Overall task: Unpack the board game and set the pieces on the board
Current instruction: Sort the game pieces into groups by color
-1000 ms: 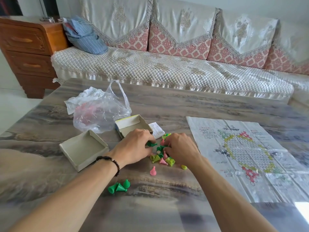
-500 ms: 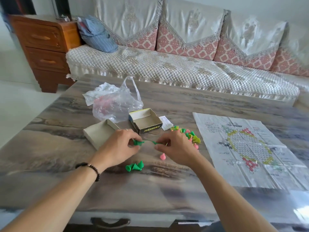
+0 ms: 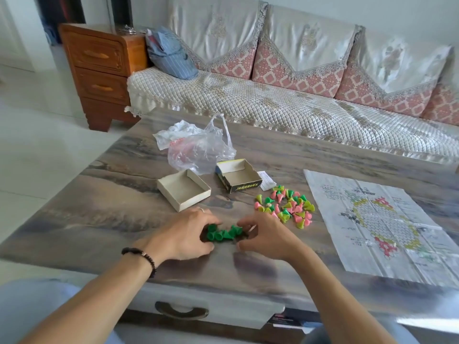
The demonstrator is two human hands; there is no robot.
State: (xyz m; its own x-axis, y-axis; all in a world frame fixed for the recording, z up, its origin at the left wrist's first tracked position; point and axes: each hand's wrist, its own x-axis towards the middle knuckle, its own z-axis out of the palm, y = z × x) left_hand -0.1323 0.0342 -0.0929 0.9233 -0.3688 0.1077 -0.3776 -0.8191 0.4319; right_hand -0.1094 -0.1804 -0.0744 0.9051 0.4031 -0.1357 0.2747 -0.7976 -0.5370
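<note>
A small cluster of green cone pieces (image 3: 223,233) lies on the table near its front edge. My left hand (image 3: 183,234) cups the cluster from the left, fingers curled onto the pieces. My right hand (image 3: 265,237) touches the cluster from the right with bent fingers. A loose heap of pink, yellow-green and green cone pieces (image 3: 285,207) sits further back to the right. The paper game board (image 3: 387,227), printed with a star-shaped hexagon grid, lies flat at the right with no pieces on it.
Two open box halves stand behind my hands: a pale tray (image 3: 183,189) and a dark-sided tray (image 3: 238,176). A folded leaflet (image 3: 267,183) and a clear plastic bag (image 3: 198,150) lie near them. A sofa (image 3: 273,108) and wooden drawers (image 3: 99,70) stand beyond the table (image 3: 99,194).
Both hands have drawn back from the mixed heap toward the table's front edge, bringing green pieces to the small green group, which is now larger. The camera has tilted back.
</note>
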